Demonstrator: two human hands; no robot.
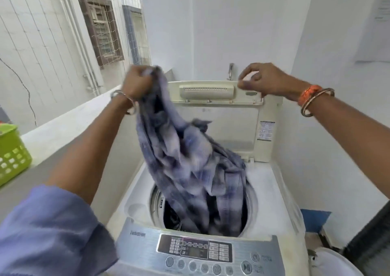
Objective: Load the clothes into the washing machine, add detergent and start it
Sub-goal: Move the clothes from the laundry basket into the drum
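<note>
I see my left hand raised at about ten o'clock from the tub, fingers clenched tight around the bunched top of a blue checked shirt. The shirt is smeared by motion blur, so I cannot make out its collar or sleeves. It hangs down from the fist toward five o'clock, and its lower end drops into the open drum of the washing machine; how deep it reaches is hidden by the cloth itself. Something dark lies in the drum beneath it, too shadowed for me to name.

My right hand is at about one o'clock, fingers curled over the upper edge of the raised lid, thumb in front; part of the grip is blocked by the back of the hand. Behind the lid, a metal tap pokes up, its base concealed.

The control panel sits at six o'clock, its lower edge cut off and its button labels too blurred to read. At nine o'clock a green basket stands on the counter, sliced by the frame edge, its contents out of sight. A white rounded thing at five o'clock is cropped and I cannot tell what it is.
</note>
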